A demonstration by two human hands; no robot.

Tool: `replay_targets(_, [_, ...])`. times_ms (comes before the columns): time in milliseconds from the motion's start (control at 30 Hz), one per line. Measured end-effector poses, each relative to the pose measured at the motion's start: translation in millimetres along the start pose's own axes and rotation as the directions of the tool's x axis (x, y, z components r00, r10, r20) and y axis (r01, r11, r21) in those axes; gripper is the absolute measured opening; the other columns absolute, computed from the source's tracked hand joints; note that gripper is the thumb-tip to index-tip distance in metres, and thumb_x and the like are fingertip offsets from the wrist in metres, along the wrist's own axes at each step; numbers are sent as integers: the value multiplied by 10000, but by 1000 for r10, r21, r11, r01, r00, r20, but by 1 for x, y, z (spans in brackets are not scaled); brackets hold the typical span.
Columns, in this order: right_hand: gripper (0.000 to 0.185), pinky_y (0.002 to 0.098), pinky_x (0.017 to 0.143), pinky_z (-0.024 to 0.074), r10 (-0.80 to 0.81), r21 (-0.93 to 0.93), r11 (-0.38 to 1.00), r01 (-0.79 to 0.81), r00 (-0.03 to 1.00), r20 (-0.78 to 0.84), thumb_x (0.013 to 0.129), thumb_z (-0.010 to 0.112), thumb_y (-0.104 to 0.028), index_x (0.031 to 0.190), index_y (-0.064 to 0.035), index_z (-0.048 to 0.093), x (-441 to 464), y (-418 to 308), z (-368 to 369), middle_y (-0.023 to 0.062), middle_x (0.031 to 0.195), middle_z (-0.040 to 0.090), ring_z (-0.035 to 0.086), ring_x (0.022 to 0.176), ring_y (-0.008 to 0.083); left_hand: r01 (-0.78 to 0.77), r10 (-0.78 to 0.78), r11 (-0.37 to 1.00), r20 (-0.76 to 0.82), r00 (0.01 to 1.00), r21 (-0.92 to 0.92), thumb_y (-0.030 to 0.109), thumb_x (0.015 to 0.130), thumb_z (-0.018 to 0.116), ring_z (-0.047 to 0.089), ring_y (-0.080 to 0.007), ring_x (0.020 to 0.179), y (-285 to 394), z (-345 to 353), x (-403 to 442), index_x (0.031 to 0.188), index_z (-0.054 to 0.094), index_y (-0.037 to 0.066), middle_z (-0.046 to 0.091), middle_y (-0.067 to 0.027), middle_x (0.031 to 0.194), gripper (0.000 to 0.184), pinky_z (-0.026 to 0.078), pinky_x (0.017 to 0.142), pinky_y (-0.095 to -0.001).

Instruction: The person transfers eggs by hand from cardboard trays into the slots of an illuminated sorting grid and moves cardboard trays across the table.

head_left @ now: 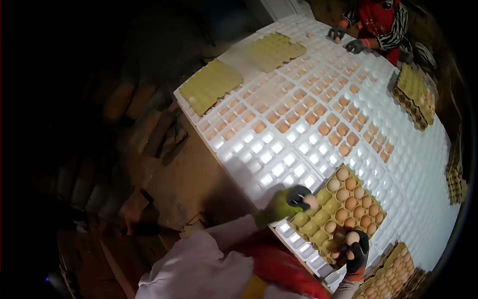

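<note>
My left hand [295,198], in a dark and yellow-green glove, is closed on a pale egg [311,202] at the left edge of an egg tray [309,227]. In a black glove with an orange cuff, my right hand [359,255] grips an egg [352,238] above the tray's near right corner; a second egg shows by its fingers. Brown and pale eggs [350,203] fill the tray's far and right cells, while cells nearest my left hand are bare. The pulp tray rests on white plastic cell trays [279,158].
Many white cells farther up hold eggs [311,118]. Two pulp trays [211,85] lie at the far left. Stacked egg trays stand at the right [416,97] and near right [391,274]. Across the table, another person's gloved hands [354,46] work among the cells.
</note>
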State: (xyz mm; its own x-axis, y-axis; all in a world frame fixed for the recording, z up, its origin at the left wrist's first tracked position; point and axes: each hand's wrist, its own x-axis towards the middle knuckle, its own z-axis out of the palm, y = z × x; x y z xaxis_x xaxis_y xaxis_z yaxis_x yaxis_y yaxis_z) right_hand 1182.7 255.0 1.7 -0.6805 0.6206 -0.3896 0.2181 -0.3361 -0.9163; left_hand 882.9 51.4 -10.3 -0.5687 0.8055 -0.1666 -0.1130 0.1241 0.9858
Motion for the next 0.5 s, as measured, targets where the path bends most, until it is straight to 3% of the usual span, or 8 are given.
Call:
replay_targets(67, [445,369,893,508,-209,87,975,204,976,53,902,603,-195,1299,4,577,-1,0,18,169,1311,628,622,1023,214,-67,2,940,-193,981,-334,21,848,789,667,-131,994,-17,-87,16,1267,622,43,684,-42,1111,451,550,852,-272])
replay_targets(100, [449,378,940,487,-372,-59,925,375,926,57,929,586,-230,1312,4,566,0,0,27,182,1381,590,606,1085,244,163,-172,985,-423,890,-59,-57,846,713,684,-176,1016,12,-129,28,1302,592,25,677,-73,1160,479,550,865,-269])
replay_targets(133, [457,388,986,467,-520,-192,831,521,852,59,956,570,-265,1325,4,555,1,0,37,195,1451,552,591,1146,273,-272,127,922,-446,886,-277,-86,845,663,689,-213,1034,-2,-186,32,1309,575,0,678,-88,1160,480,552,878,-283])
replay_targets(200, [363,428,1058,435,-199,351,919,182,980,12,990,539,-247,1220,25,610,-1,-4,50,189,1441,549,566,1279,339,-291,199,957,-713,672,-6,-54,860,673,676,-227,1052,13,-271,55,1277,603,15,681,-63,1147,428,546,907,-329])
replay_targets(233, [322,423,1039,449,-117,306,946,103,993,30,999,523,-201,1186,42,619,-4,5,37,187,1426,545,575,1267,343,-55,236,969,-832,501,242,20,846,720,687,-230,1037,37,-299,64,1241,630,57,698,-81,1151,407,543,897,-341])
replay_targets(267, [295,395,964,485,-422,-292,864,410,906,24,1012,492,-157,1192,47,607,0,12,43,153,1300,583,611,1173,313,103,341,899,-827,447,426,68,819,754,689,-246,1033,36,-344,79,1209,642,75,703,-98,1141,406,541,889,-359])
replay_targets(333, [273,366,963,473,-522,-649,605,461,846,114,1018,496,-120,1180,77,595,0,-1,51,123,1215,590,613,1099,289,324,517,689,-753,407,648,154,768,802,682,-284,1035,32,-413,113,1163,654,98,701,-126,1132,425,538,882,-401])
replay_targets(500, [257,342,989,452,-312,-233,943,238,874,-371,1062,455,-124,1193,51,591,-4,16,73,116,1236,588,588,1098,218,564,527,276,-613,588,778,272,802,755,633,-354,1069,9,-476,153,1174,647,136,673,-116,1159,411,517,915,-459])
